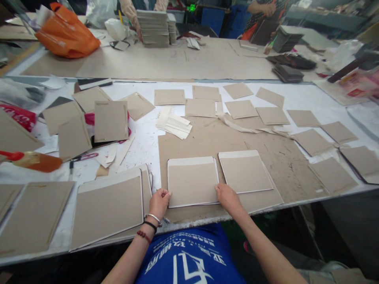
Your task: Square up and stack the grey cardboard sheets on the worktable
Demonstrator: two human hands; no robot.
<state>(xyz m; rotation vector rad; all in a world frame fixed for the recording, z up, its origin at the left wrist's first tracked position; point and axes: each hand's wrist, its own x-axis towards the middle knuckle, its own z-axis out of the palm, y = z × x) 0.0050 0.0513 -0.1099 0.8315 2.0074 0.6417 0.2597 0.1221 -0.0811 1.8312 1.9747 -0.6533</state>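
Observation:
A grey cardboard panel edged with white paper [192,182] lies in front of me on a brown backing sheet [207,142]. My left hand [159,202] is curled at its lower left corner, fingers pinching the edge. My right hand [227,196] presses its lower right corner with bent fingers. A second similar panel [244,171] lies just to the right, touching neither hand. A larger stack of panels [109,207] sits to the left of my left hand.
Many loose grey cardboard squares [271,115] cover the white table. White paper strips [174,124] lie behind the backing sheet. A brush with a red handle [32,159] and scissors [83,157] sit at left. Other people work by stacked boards [154,27] across the far table.

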